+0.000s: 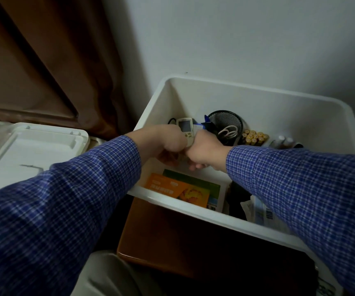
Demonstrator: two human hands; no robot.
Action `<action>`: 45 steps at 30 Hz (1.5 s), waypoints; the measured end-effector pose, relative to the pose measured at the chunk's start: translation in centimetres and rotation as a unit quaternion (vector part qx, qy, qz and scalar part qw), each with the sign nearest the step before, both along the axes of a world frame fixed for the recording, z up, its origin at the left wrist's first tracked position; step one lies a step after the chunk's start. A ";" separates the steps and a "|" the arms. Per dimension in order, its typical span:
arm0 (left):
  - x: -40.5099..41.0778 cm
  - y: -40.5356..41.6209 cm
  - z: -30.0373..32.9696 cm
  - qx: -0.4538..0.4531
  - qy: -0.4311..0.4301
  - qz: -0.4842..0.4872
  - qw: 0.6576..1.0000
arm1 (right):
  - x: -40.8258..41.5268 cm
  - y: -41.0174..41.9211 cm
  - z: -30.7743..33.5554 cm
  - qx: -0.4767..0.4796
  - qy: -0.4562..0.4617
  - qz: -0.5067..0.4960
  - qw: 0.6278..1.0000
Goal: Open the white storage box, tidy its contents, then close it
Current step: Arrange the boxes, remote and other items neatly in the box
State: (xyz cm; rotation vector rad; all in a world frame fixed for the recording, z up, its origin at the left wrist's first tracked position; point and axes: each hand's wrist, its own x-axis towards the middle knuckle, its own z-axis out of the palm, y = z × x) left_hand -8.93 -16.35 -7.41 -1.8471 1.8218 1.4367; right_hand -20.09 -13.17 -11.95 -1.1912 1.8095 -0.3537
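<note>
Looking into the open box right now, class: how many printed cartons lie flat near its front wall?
2. The orange carton lies on top at front left; the green carton lies beneath it, showing behind and to its right. More may be hidden under the arms.

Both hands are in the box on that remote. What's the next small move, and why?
Probably set the remote down flat by the left wall of the box. Both the left hand and right hand hold it upright, and the mesh cup and batteries crowd the right.
</note>
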 end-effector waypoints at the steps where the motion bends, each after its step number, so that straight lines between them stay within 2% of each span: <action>1: 0.0 0.0 0.0 0.003 0.008 0.011 1.000 | 0.0 0.0 0.0 -0.002 0.009 0.000 1.000; 6: 0.1 0.2 0.0 0.011 0.015 0.026 0.999 | -0.2 0.2 0.6 -0.003 0.030 0.000 1.000; 14: 1.5 2.3 3.8 0.085 0.049 0.023 0.995 | -0.7 2.9 1.6 0.017 -0.109 -0.018 0.994; 17: 2.3 3.2 5.9 0.023 0.043 -0.021 0.999 | -2.2 4.5 2.3 0.004 -0.114 -0.009 0.993; 19: 2.6 3.5 6.9 -0.054 0.045 -0.078 0.994 | -3.4 5.3 2.9 -0.001 -0.088 0.040 0.995; 21: 2.7 3.7 7.1 -0.167 0.002 -0.172 0.971 | -3.7 5.9 3.8 0.005 -0.053 0.120 0.991; 23: 2.3 4.3 6.4 -0.218 -0.061 -0.279 0.933 | -3.0 6.4 4.1 -0.001 0.014 0.213 0.977; 25: 2.0 5.1 5.1 -0.176 -0.116 -0.358 0.910 | -1.7 6.9 3.8 -0.006 0.056 0.268 0.962; 27: 1.9 5.6 3.7 -0.124 -0.151 -0.400 0.895 | -0.8 7.2 3.2 0.004 0.057 0.281 0.958; 31: 2.0 5.5 2.4 -0.101 -0.174 -0.420 0.885 | -1.0 7.1 3.1 0.002 0.082 0.312 0.947; 35: 1.7 5.2 2.1 -0.092 -0.198 -0.438 0.872 | -2.4 7.0 4.6 -0.008 0.070 0.350 0.934; 39: 0.7 5.2 1.5 -0.084 -0.281 -0.478 0.828 | -7.2 6.1 7.2 -0.069 0.040 0.247 0.966; 41: -0.1 5.3 1.7 -0.070 -0.307 -0.472 0.823 | -10.9 6.2 8.5 -0.050 0.019 0.234 0.971; 43: -1.3 5.5 2.5 -0.109 -0.298 -0.467 0.825 | -14.1 7.2 9.4 -0.007 0.034 0.284 0.958; 45: -2.9 6.0 3.6 -0.197 -0.217 -0.465 0.835 | -16.1 8.6 9.4 0.029 0.038 0.320 0.946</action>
